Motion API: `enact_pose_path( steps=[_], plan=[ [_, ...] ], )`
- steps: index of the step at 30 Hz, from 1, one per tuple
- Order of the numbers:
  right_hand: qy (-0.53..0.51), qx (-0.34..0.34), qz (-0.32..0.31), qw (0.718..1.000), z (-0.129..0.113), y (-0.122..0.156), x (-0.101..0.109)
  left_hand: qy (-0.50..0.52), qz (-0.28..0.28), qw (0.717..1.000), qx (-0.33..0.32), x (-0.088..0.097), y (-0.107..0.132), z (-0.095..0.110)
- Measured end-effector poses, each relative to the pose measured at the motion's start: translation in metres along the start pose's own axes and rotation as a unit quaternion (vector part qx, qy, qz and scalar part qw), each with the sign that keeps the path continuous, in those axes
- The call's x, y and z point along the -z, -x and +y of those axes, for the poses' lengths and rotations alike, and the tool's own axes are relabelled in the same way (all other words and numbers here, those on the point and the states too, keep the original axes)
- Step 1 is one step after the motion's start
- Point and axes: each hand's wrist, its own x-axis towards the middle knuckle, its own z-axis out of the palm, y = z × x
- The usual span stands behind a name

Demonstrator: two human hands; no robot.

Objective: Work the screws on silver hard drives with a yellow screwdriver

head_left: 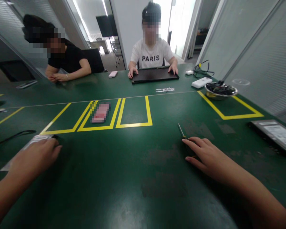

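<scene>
At the left, my left hand (39, 157) rests with curled fingers on a flat, clear-and-white plastic bag (8, 164). A small dark piece (55, 137) shows at its fingertips; what it belongs to is hidden. My right hand (202, 154) lies low over the green table, index finger and thumb closed around the dark handle of a screwdriver (181, 129). Its thin metal shaft points away from me, and most of the handle is covered by the hand. To the right of this hand lies a hard drive (278, 133) with a white label.
Yellow tape outlines (133, 125) mark the green table (114, 178); a pink pixelated item (101, 113) lies in one. A metal bowl (221, 93) of dark parts stands right, near a white device (201, 82) and glasses (205, 70). Opposite, one person holds a black panel (154, 75); another sits left.
</scene>
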Motion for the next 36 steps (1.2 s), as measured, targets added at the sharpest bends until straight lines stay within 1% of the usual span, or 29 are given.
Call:
enact_pose_path(
  steps=[1,2,3,4,6,7,9,11,12,13,14,17,20,22,24,26,28,30,32,34,36],
  plan=[
    [-0.001,-0.001,-0.004,1.0,0.0,0.0,0.001,-0.015,-0.012,0.999,-0.038,0.004,0.002,0.019],
    [-0.002,-0.001,-0.008,1.0,0.0,-0.001,0.001,-0.009,-0.015,0.999,-0.047,0.008,0.007,0.041],
    [-0.002,-0.001,-0.013,1.0,-0.001,-0.001,0.002,0.01,-0.021,0.997,-0.076,0.013,0.013,0.064],
    [-0.003,-0.001,-0.016,1.0,-0.001,-0.001,0.002,0.028,-0.029,0.991,-0.125,0.018,0.023,0.088],
    [-0.004,0.0,-0.019,1.0,-0.001,-0.001,0.002,0.049,-0.018,0.977,-0.208,0.03,0.047,0.136],
    [-0.005,0.0,-0.018,1.0,-0.001,-0.001,0.003,0.066,-0.019,0.964,-0.256,0.037,0.062,0.16],
    [-0.007,0.002,-0.014,1.0,-0.001,0.0,0.003,0.101,-0.026,0.942,-0.32,0.049,0.089,0.202],
    [-0.007,0.004,-0.011,1.0,-0.002,0.001,0.003,0.126,-0.052,0.923,-0.359,0.057,0.11,0.235],
    [-0.007,0.004,-0.011,1.0,-0.003,0.001,0.003,0.142,-0.065,0.914,-0.375,0.059,0.116,0.248],
    [-0.007,0.003,-0.012,1.0,-0.003,0.001,0.003,0.154,-0.077,0.909,-0.379,0.058,0.119,0.258],
    [-0.007,0.001,-0.015,1.0,-0.004,0.001,0.004,0.16,-0.08,0.912,-0.369,0.055,0.118,0.266],
    [-0.014,-0.007,-0.026,1.0,-0.006,0.001,0.007,0.145,-0.05,0.932,-0.328,0.037,0.103,0.278],
    [-0.024,-0.017,-0.04,0.999,-0.007,0.0,0.01,0.123,-0.025,0.949,-0.288,0.014,0.082,0.278],
    [-0.031,-0.024,-0.046,0.998,-0.007,-0.001,0.011,0.123,-0.012,0.945,-0.302,0.003,0.073,0.275],
    [-0.043,-0.03,-0.049,0.997,-0.005,0.0,0.013,0.122,0.002,0.941,-0.316,-0.003,0.07,0.273],
    [-0.05,-0.04,-0.047,0.997,-0.001,0.003,0.017,0.119,0.012,0.94,-0.32,-0.005,0.07,0.272],
    [-0.043,-0.066,-0.045,0.996,0.006,0.008,0.024,0.118,0.017,0.94,-0.321,-0.006,0.071,0.272],
    [-0.024,-0.105,-0.039,0.993,0.019,0.015,0.033,0.122,0.019,0.938,-0.325,-0.006,0.071,0.272],
    [-0.003,-0.139,-0.031,0.99,0.039,0.022,0.043,0.126,0.021,0.937,-0.326,-0.006,0.07,0.272],
    [0.029,-0.178,-0.037,0.983,0.07,0.028,0.052,0.129,0.022,0.936,-0.327,-0.006,0.069,0.272],
    [0.094,-0.247,-0.044,0.963,0.11,0.034,0.058,0.13,0.022,0.936,-0.328,-0.007,0.068,0.272]
  ],
)
